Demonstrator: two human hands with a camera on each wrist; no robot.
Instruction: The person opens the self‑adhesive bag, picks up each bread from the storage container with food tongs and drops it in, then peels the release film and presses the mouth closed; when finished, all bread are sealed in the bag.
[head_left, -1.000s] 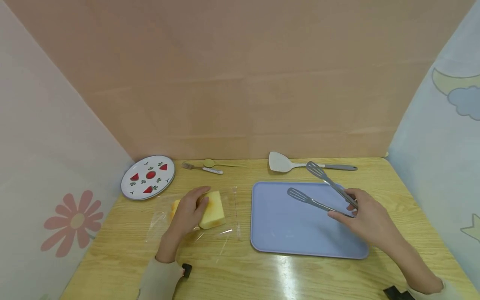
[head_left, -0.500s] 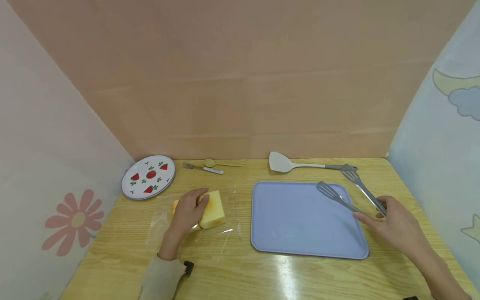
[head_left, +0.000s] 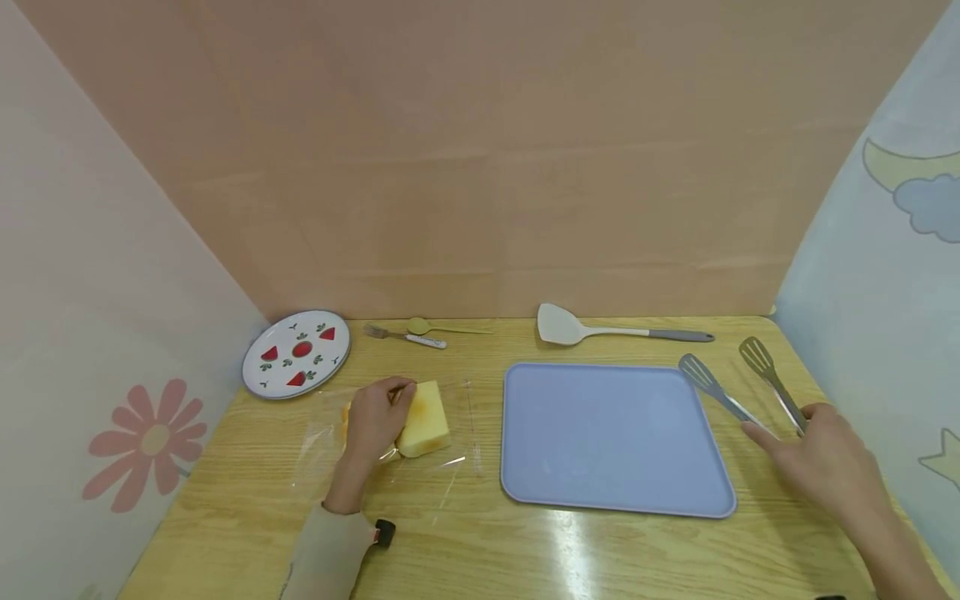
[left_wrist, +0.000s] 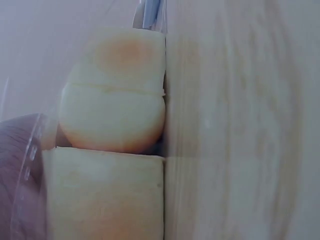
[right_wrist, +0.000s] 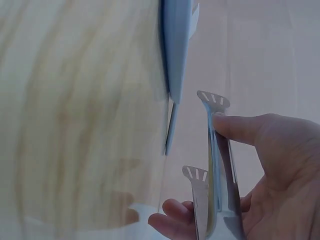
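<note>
My left hand (head_left: 375,421) is over a clear plastic bag (head_left: 461,475) and pinches it between thumb and fingers. Inside lie bread pieces (head_left: 424,421), pale yellow with browned tops; the hand covers part of them. Up close in the left wrist view, one bread piece (left_wrist: 112,117) lies beyond another, and the hand (left_wrist: 20,175) shows at the left. My right hand (head_left: 832,458) holds grey slotted tongs (head_left: 720,393) by their arms, thumb on one and fingers on the other. In the right wrist view the tongs (right_wrist: 220,165) stand spread apart.
A lilac tray (head_left: 611,442) lies between the hands on the wooden table (head_left: 480,558). Behind it is a white turner (head_left: 562,325) with a grey handle. A strawberry-pattern plate (head_left: 281,375), a fork (head_left: 386,332) and a yellow spoon (head_left: 450,329) lie at the back left.
My right hand has carried the tongs right and nearer, from over the tray to its right side. On the bag, my left thumb and fingers have drawn closer together.
</note>
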